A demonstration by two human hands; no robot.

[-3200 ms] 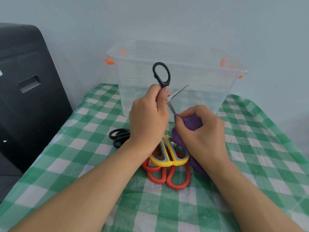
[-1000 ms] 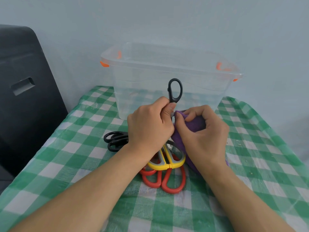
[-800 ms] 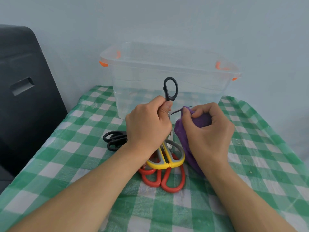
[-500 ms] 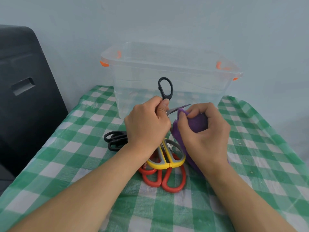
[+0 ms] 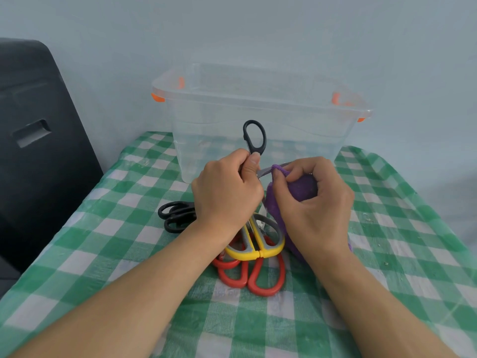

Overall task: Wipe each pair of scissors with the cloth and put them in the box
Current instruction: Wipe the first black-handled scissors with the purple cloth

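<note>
Wiping black scissors blade

Left hand (image 5: 227, 195) grips black scissors (image 5: 254, 136) upright, loop on top; right hand (image 5: 313, 202) pinches purple cloth (image 5: 302, 187) on blade; yellow (image 5: 258, 244), red (image 5: 258, 279), black pairs (image 5: 175, 215) on table (image 5: 103, 241); box (image 5: 258, 120) behind.

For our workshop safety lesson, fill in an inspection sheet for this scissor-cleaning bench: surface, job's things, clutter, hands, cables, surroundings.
Surface: green-and-white checked tablecloth, wrinkled.
Job's things: clear box at the back, no scissors seen inside; black-handled scissors held up, blade in the purple cloth; black scissors, yellow scissors and red scissors lie on the table.
Clutter: nothing seen.
Hands: left hand grips the held scissors; right hand pinches the cloth round the blade.
Cables: nothing seen.
Surroundings: pale wall; black chair at left.
</note>
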